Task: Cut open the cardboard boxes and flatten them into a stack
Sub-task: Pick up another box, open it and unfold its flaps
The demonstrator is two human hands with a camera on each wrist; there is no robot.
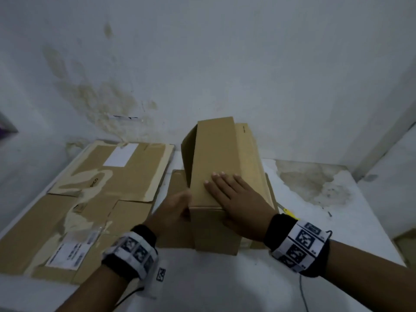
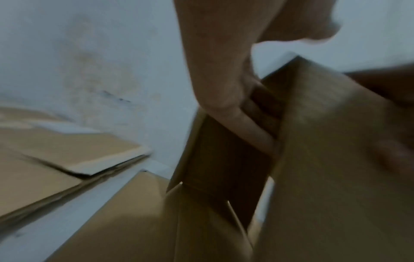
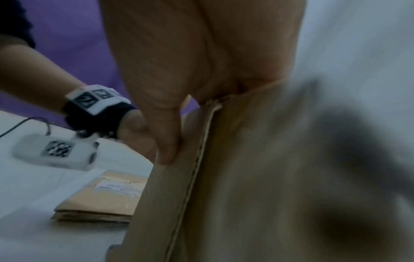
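Resting flat under the right hand [image 1: 234, 194], box [image 1: 216, 158] gripped by left hand [image 1: 173, 212]

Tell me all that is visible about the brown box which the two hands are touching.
The box is plain brown cardboard, long, unlabelled and partly collapsed, leaning on the white table over another cardboard piece. Its left side gapes open. The right hand lies flat on its top panel; the left hand holds its left edge, fingers reaching inside.

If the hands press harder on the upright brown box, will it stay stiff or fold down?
The box probably folds: its left side already gapes open, with left-hand fingers inside. It looks empty, so likely light. Under the flat right hand it may lean sideways.
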